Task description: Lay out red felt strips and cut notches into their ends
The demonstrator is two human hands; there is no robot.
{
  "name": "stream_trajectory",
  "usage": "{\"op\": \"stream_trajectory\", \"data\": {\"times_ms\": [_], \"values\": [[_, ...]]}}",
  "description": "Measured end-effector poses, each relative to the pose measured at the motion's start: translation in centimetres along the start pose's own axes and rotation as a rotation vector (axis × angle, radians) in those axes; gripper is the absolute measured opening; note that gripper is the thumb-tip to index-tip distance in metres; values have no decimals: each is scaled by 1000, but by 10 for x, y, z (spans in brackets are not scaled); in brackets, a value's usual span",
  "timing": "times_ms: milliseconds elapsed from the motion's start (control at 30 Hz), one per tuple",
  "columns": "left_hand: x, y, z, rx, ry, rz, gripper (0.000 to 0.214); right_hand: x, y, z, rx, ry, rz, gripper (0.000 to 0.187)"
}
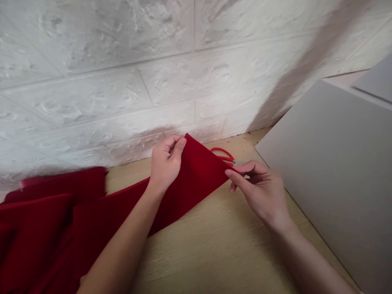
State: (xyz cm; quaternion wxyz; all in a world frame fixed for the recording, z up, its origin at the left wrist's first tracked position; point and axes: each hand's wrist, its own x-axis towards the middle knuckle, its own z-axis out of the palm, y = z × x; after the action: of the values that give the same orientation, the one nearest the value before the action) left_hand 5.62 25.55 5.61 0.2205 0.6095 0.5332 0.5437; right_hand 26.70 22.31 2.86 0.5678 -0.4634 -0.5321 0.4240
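Observation:
A long strip of red fabric (196, 175) stretches across the wooden surface, its right end raised off it. My left hand (168, 159) pinches the upper corner of that end between thumb and fingers. At the lower right corner, my right hand (260, 188) pinches the same edge, so the end is drawn straight between both hands. Just behind this edge lie scissors with red handles (223, 154); the fabric and my right fingers hide most of their blades.
More red cloth is heaped on the left (33, 241), with a folded piece (67, 185) behind it. A white brick-textured wall (107, 98) closes off the back. A large grey panel (330, 163) stands on the right. Small red scraps lie by the wall.

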Motion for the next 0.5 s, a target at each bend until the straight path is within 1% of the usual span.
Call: {"op": "stream_trajectory", "data": {"times_ms": [133, 200, 267, 367, 433, 500], "values": [[-3, 6, 3, 24, 53, 35, 23, 6, 5, -8, 74, -102, 93, 32], [-4, 7, 5, 68, 59, 77, 21, 8, 6, -12, 36, -164, 110, 34], [-6, 7, 6, 111, 48, 123, 20, 10, 3, -17, -92, -211, 69, 34], [-9, 7, 9, 150, 7, 172, 20, 14, -2, -25, -279, -191, -90, 35], [-11, 8, 11, 172, -11, 204, 20, 16, -5, -26, -298, -151, -159, 39], [-13, 9, 13, 178, -33, 226, 19, 17, -7, -23, -277, -119, -172, 37]]}}
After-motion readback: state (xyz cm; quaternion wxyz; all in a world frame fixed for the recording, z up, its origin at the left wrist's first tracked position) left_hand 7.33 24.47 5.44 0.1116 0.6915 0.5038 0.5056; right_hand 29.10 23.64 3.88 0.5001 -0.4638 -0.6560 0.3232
